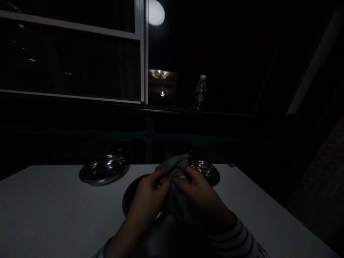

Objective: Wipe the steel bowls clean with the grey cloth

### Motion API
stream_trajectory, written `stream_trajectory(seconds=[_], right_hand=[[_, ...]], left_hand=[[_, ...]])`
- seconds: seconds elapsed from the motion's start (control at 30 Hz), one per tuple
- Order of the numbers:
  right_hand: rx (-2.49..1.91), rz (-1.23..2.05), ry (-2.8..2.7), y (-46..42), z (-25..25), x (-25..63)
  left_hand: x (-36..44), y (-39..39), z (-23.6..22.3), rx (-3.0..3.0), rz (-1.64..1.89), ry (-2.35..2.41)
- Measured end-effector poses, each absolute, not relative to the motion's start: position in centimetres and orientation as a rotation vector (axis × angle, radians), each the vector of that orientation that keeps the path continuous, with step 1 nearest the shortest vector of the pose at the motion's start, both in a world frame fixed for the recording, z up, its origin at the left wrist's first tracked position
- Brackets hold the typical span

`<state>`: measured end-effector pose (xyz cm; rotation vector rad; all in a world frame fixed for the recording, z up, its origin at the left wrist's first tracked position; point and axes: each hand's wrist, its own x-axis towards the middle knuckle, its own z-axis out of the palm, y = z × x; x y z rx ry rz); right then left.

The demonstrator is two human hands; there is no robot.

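Note:
A grey, textured cloth (176, 163) is bunched up between my two hands, with its lower part hanging dark below them. My left hand (152, 191) pinches the cloth from the left, thumb and fingers pressed together. From the right, my right hand (200, 190) grips it the same way, the fingertips of both hands close to each other. Beneath my left hand is a round metal bowl (129, 195), largely covered by the hand and the cloth. Dim light hides the cloth's folds and exact shape.
A shiny metal bowl (103, 170) sits at the back left of the white table (53, 211). Another metal bowl (206, 171) stands at the back right, partly behind my right hand. Beyond the table, a plastic bottle (200, 93) stands on a dark ledge by the window frame (143, 53).

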<state>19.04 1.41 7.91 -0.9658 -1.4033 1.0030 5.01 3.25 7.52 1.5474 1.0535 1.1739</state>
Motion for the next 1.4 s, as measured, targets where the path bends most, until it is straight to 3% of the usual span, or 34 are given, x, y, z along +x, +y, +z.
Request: stream_trajectory(seconds=[0.13, 0.63, 0.8, 1.0, 1.3, 1.4], right_hand=[[-1.044, 0.824, -1.461, 1.6, 8.3, 19.6], [-1.162, 0.713, -1.028, 1.2, 9.8, 24.1], [-1.236, 0.568, -1.073, 1.2, 10.0, 24.9], [-1.228, 0.654, -1.216, 1.1, 9.9, 25.6], [-1.448, 0.165, -1.442, 2.0, 9.0, 27.2], [-1.425, 0.183, -1.424, 1.7, 9.4, 27.2]], left_hand=[[4.6, 3.4, 8.4, 1.52, 1.19, 1.07], [1.1, 5.7, 9.7, 1.038, 1.345, 1.124], [0.2, 6.0, 9.6, 1.152, 1.366, 1.143], [-0.8, 5.7, 9.9, 1.465, 1.221, 1.187], [-1.2, 6.7, 9.8, 1.716, 1.141, 1.311], [-1.3, 6.7, 9.4, 1.634, 1.12, 1.225]])
